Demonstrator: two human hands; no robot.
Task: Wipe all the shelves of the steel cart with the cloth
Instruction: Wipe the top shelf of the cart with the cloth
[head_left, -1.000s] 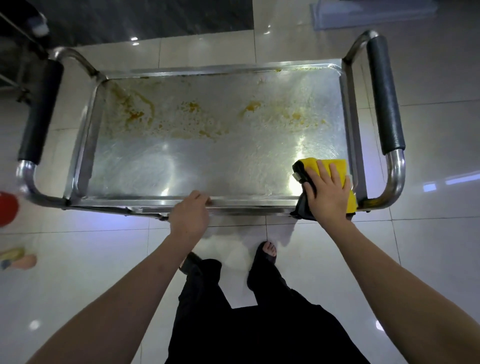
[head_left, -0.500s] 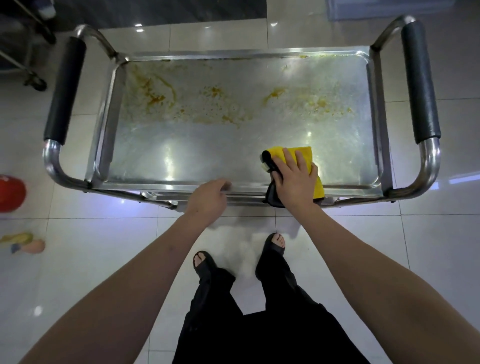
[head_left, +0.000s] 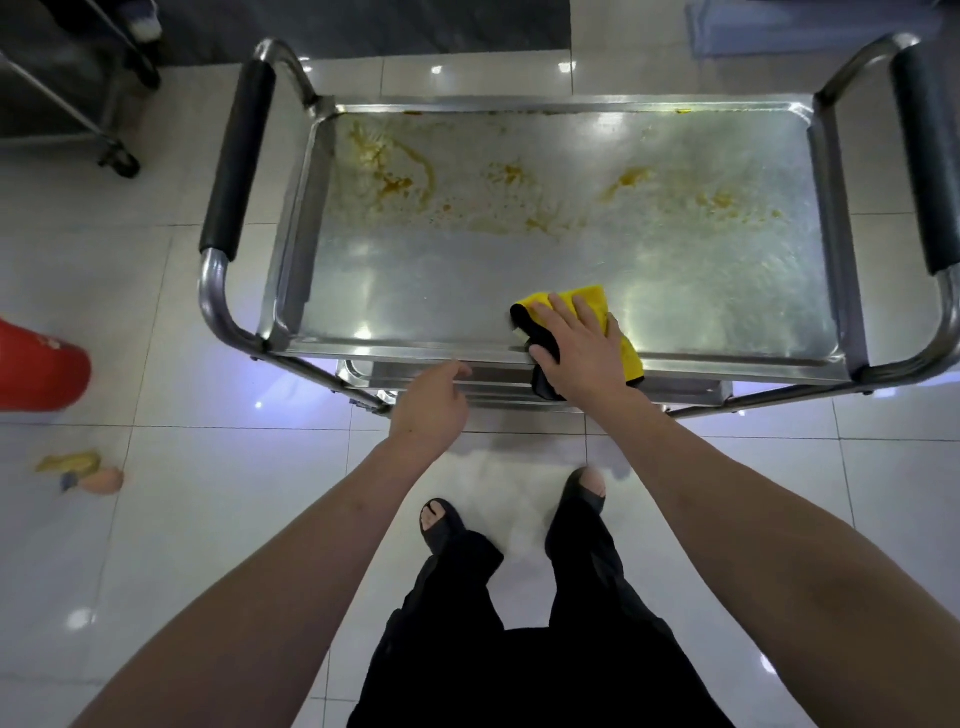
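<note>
Flat-fingered, the right hand (head_left: 582, 353) presses the soft, limp cloth (head_left: 589, 301) (best palmed flat) on the cart's top shelf (head_left: 467, 280); the left hand (head_left: 431, 405) hangs loose, holding nothing.

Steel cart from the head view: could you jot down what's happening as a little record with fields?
cart: steel cart, black grips at both ends
top shelf: orange stains across the far half, near half shiny
cloth: yellow and black cloth near the front rim
right hand: right hand pressing flat on the cloth
left hand: left hand by the front rim, loosely curled, contact unclear
floor: pale tiles, red object to the left
</note>
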